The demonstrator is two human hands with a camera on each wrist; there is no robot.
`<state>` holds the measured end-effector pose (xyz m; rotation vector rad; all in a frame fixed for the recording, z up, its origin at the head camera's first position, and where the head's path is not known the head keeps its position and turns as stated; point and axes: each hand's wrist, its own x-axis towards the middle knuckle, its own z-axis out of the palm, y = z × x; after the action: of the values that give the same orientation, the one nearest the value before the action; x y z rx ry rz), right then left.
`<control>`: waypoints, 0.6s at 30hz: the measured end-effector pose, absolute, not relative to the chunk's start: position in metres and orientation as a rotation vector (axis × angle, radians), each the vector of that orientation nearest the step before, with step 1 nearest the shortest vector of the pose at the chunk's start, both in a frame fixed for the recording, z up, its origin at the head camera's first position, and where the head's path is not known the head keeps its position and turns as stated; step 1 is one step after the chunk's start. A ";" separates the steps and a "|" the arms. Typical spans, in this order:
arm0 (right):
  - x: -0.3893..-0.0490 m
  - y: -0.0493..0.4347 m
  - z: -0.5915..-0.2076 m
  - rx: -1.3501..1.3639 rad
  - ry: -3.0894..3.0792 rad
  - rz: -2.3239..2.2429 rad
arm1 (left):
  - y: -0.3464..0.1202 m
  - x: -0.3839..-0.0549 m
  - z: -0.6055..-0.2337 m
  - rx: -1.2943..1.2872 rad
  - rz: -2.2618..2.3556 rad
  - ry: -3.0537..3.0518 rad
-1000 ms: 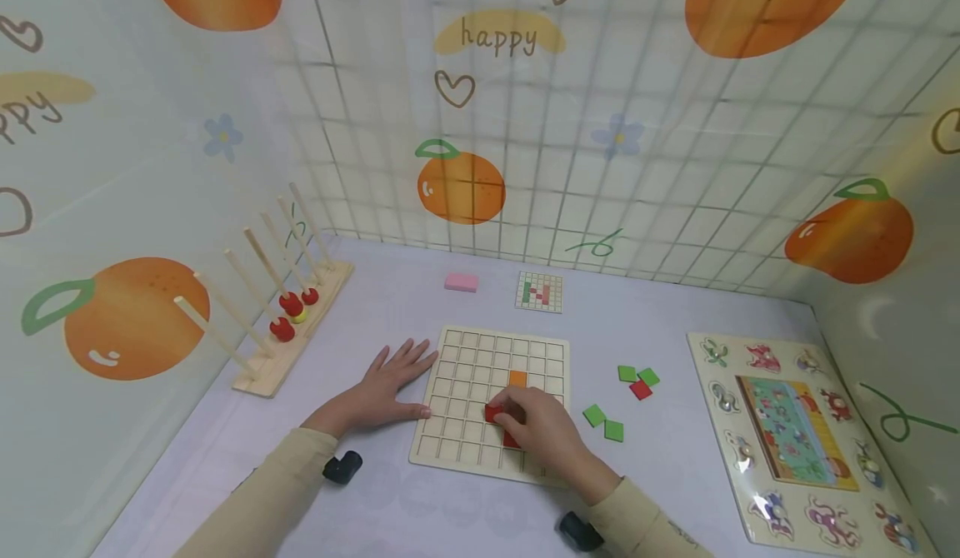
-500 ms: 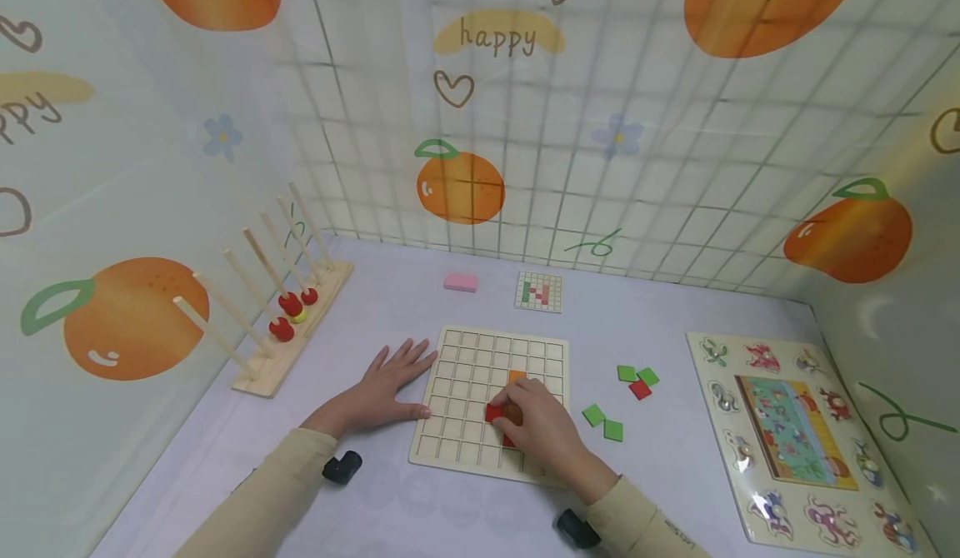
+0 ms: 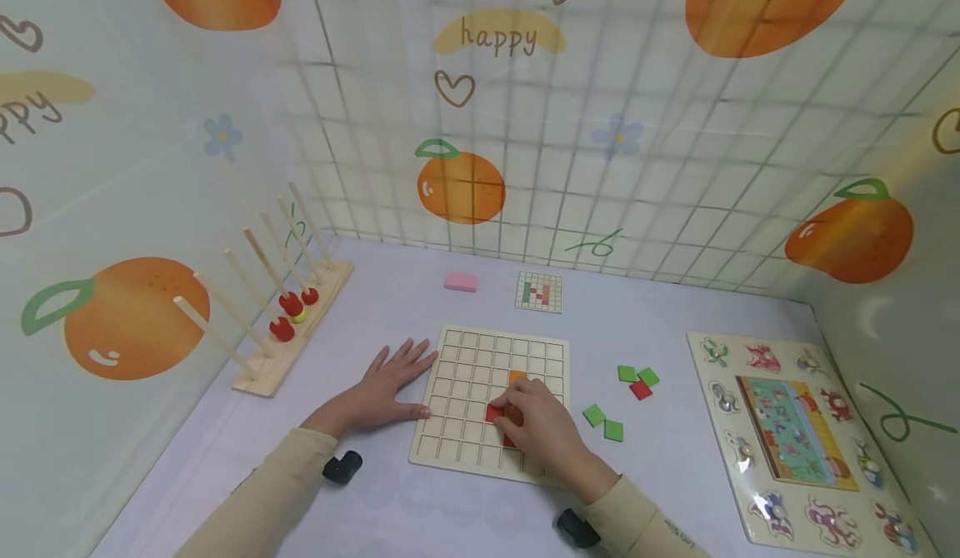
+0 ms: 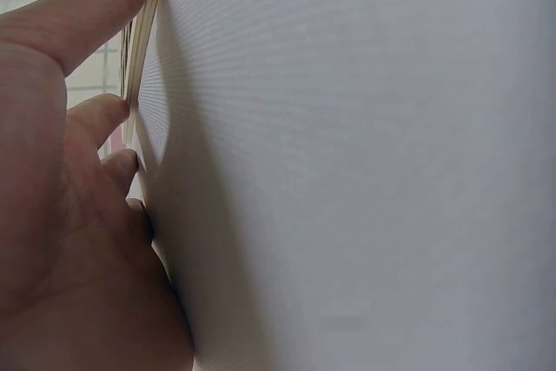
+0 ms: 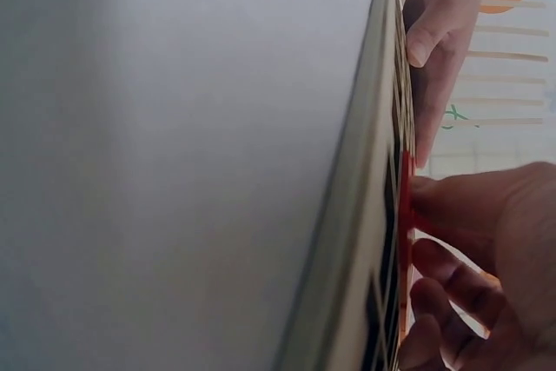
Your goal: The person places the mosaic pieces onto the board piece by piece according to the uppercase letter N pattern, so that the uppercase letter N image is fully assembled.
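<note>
A wooden grid board [image 3: 457, 441] lies on the table between both hands. The left hand [image 3: 382, 387] rests flat beside it, fingers spread, with fingertips and thumb touching its left edge. The right hand [image 3: 543, 429] is over the board, thumb and index finger bent around a red square tile [image 3: 492, 413] that lies in a grid cell. In the right wrist view the thumb touches the red tile [image 5: 406, 188]. An orange tile [image 3: 517, 376] shows just beyond the index finger, another red tile [image 3: 509, 441] below the thumb. The right hand hides part of the board.
Green tiles [image 3: 613, 430] and one red tile [image 3: 640, 390] lie right of the board. Behind it are a small pattern card [image 3: 551, 300] and a pink block [image 3: 461, 282]. A peg rack [image 3: 262, 383] stands left, an animal puzzle board [image 3: 723, 450] right.
The red tile, tilted up in the right fingers a second ago, now lies flatter in its cell. The right fingers have shifted slightly and spread a little. The left hand stays put.
</note>
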<state>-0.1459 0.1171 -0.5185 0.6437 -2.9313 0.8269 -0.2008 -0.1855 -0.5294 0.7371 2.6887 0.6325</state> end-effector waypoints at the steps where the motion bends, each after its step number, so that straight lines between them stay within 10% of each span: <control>1: -0.146 0.117 -0.519 0.643 -2.931 0.826 | -0.185 -0.201 -0.529 0.736 0.631 2.689; 18: -0.145 0.119 -0.517 0.565 -2.947 0.891 | -0.188 -0.203 -0.532 0.729 0.621 2.680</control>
<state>-0.1447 0.1188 -0.5169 0.5652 -2.9471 0.8905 -0.2027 -0.1876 -0.5319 0.7295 2.6802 0.6213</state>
